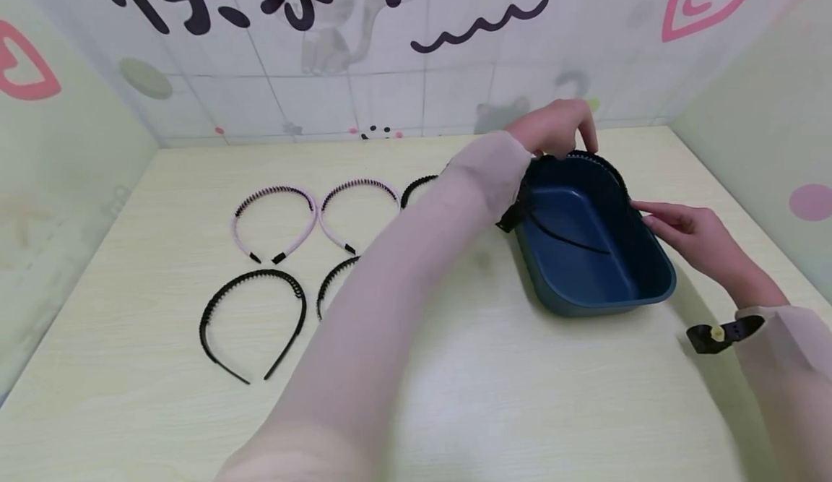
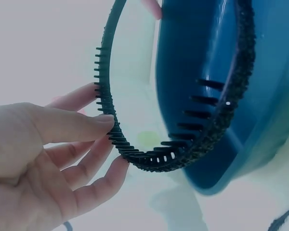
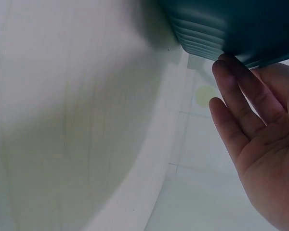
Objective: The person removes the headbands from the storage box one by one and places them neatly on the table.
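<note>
My left hand is over the far end of a dark blue plastic bin. It pinches a black toothed headband between thumb and fingers, as the left wrist view shows. Part of that headband reaches down inside the bin. On the bin's right side, my right hand touches the outer wall near the rim. In the right wrist view its fingers look fairly straight, with the tips against the ribbed wall; the thumb is not plain there.
Two lilac headbands lie on the table to the left. A black headband lies nearer. Two more black ones are partly hidden by my left sleeve. Printed walls enclose the table's back and sides.
</note>
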Tool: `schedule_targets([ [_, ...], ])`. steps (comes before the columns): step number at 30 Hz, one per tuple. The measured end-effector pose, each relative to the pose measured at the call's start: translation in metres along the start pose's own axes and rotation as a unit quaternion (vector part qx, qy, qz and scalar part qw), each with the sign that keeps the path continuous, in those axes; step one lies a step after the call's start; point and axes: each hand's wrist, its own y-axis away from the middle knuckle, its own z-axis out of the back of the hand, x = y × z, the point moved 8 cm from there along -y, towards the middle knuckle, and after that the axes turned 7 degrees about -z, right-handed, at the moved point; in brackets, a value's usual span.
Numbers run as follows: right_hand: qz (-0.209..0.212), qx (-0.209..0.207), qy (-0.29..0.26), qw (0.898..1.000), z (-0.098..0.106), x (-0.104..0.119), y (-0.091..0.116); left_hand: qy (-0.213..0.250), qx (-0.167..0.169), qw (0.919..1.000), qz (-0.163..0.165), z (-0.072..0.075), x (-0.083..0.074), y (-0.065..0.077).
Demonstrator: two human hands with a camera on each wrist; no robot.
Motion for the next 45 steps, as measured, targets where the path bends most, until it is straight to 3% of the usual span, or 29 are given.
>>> schedule_targets([
  [10,0.002,0.000,-0.001,1.000,0.000,0.001,0.000,-0.005,0.010,0.9996,-0.027,0.015,0.003,0.024],
  [19,0.012,-0.001,-0.007,1.000,-0.001,0.003,0.003,-0.040,0.005,0.9971,-0.064,0.018,0.004,0.052],
  [24,0.016,-0.001,-0.008,1.000,-0.001,0.002,0.002,-0.030,0.009,0.9967,-0.075,0.019,0.008,0.064],
  [29,0.014,-0.001,-0.007,1.000,-0.001,0.001,0.002,-0.024,0.014,0.9956,-0.090,0.018,0.013,0.075],
  [36,0.019,-0.003,-0.006,1.000,-0.002,0.003,0.001,-0.052,0.018,0.9951,-0.082,0.011,0.024,0.091],
  [45,0.023,-0.005,-0.012,1.000,-0.001,0.004,0.003,-0.027,0.022,0.9931,-0.111,-0.002,0.036,0.112],
])
